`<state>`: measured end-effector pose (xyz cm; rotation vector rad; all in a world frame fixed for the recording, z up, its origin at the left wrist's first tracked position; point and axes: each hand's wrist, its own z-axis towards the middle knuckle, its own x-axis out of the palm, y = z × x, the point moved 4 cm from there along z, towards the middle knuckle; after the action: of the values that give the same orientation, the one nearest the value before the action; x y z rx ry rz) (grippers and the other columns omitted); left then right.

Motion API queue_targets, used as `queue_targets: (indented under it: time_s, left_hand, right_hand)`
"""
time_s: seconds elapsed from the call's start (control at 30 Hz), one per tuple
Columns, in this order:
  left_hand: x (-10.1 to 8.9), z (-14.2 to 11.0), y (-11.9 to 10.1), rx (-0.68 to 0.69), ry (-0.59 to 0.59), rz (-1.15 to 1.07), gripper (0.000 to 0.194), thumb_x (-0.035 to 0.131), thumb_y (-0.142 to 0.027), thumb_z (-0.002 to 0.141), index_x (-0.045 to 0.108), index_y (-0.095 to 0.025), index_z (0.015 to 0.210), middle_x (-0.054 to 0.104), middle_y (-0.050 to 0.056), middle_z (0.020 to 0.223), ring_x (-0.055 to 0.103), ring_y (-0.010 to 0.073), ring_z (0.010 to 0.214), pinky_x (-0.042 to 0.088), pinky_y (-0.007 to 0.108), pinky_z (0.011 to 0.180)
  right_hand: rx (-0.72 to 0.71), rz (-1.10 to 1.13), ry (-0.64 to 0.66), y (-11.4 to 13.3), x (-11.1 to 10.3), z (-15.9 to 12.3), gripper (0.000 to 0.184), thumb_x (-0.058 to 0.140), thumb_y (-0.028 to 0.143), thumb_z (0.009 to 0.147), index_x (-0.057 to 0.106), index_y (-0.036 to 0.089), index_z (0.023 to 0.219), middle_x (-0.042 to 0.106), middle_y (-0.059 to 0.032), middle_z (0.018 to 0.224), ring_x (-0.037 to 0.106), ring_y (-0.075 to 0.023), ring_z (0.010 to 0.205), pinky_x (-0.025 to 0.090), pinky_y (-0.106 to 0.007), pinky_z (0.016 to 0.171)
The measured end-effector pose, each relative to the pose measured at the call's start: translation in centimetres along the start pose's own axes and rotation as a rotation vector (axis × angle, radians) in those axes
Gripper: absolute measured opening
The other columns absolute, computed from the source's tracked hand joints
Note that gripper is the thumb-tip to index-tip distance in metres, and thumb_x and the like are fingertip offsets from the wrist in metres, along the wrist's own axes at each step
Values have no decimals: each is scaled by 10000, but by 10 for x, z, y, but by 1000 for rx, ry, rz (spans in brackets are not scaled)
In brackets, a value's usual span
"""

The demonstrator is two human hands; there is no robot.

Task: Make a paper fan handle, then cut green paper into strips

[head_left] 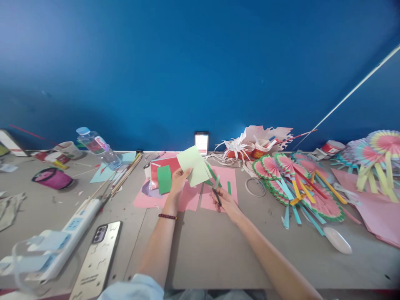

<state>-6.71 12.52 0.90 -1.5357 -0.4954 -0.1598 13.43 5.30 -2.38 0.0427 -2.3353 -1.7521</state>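
Observation:
My left hand (180,180) grips a light green sheet of paper (194,164) by its lower left corner, holding it raised above the table. In my right hand (223,199) is a pair of dark scissors (216,196), just below and right of the sheet; whether the blades are apart I cannot make out. Beneath both hands lie pink sheets (189,198). A dark green paper piece (164,179) rests left of my left hand, on a red packet (175,162). A narrow green strip (229,188) lies on the pink paper near my right hand.
Folded paper fans (325,200) and a tape roll (255,187) lie to the right. A white spoon-like piece (337,240) is nearer the edge. On the left are a phone (96,260), a power strip (71,237), a water bottle (100,148) and wooden sticks (126,175). A blue wall (187,75) stands behind.

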Motion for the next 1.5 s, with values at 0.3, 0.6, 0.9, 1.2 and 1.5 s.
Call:
queue_targets:
  time_s: [0.3, 0.6, 0.9, 1.2, 1.5]
  left_hand:
    - [-1, 1, 2, -15, -8, -5, 480, 953, -462, 433, 761, -153, 746, 784, 82, 781, 719, 226, 717, 568, 359, 720]
    - [0, -1, -1, -21, 13, 13, 461, 963, -432, 429, 767, -163, 748, 795, 117, 859, 739, 264, 786, 586, 371, 732]
    - [0, 0, -1, -4, 3, 8, 465, 946, -498, 414, 764, -194, 714, 777, 46, 733, 709, 202, 681, 573, 328, 675]
    - [0, 0, -2, -20, -18, 10, 524, 952, -494, 390, 765, -155, 744, 780, 69, 746, 711, 208, 691, 552, 319, 677]
    - [0, 0, -1, -22, -38, 4, 464, 954, -436, 424, 761, -160, 743, 776, 67, 747, 717, 218, 721, 556, 328, 702]
  right_hand:
    - [22, -2, -22, -1, 0, 2, 493, 798, 585, 624, 543, 192, 779, 547, 78, 571, 456, -55, 394, 328, -195, 402]
    - [33, -17, -16, 1, 1, 1, 431, 779, 533, 633, 546, 201, 780, 550, 80, 571, 448, -55, 390, 310, -194, 407]
    - [51, -33, -19, 5, 2, -1, 397, 773, 497, 619, 546, 210, 773, 551, 93, 560, 440, -52, 378, 303, -192, 395]
    - [57, -1, -24, 6, 2, 0, 411, 804, 477, 583, 563, 200, 768, 541, 87, 528, 444, -57, 367, 286, -184, 379]
    - [45, 6, -29, 4, 1, 0, 401, 797, 463, 588, 563, 196, 773, 539, 79, 536, 439, -60, 375, 281, -182, 376]
